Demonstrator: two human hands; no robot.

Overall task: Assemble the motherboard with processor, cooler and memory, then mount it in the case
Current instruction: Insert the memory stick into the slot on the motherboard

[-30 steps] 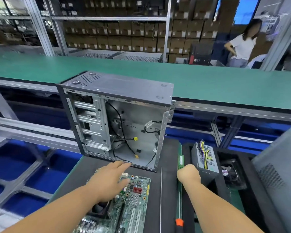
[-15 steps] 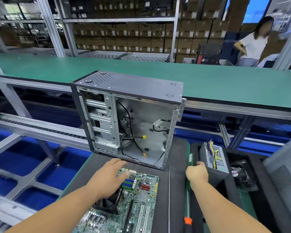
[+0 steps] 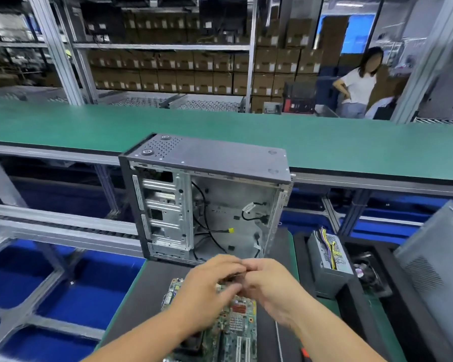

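Head cam: both hands meet over the far edge of the board (image 3: 236, 325), which lies flat on the dark mat (image 3: 141, 296) just in front of the case (image 3: 207, 205). The left hand (image 3: 207, 288) and right hand (image 3: 270, 286) are blurred, fingertips close together around something small, can't tell what or whether it's actually pinched. The case stands open-side toward us, probably so the board can go straight in. PSU (image 3: 327, 259) sits off right, out of the way.

Two bare hands, left (image 3: 207, 291) and right (image 3: 272, 288), meet blurred over a motherboard (image 3: 236, 325) just before an upright open case (image 3: 207, 202); a power supply (image 3: 327, 259) sits right of the case.
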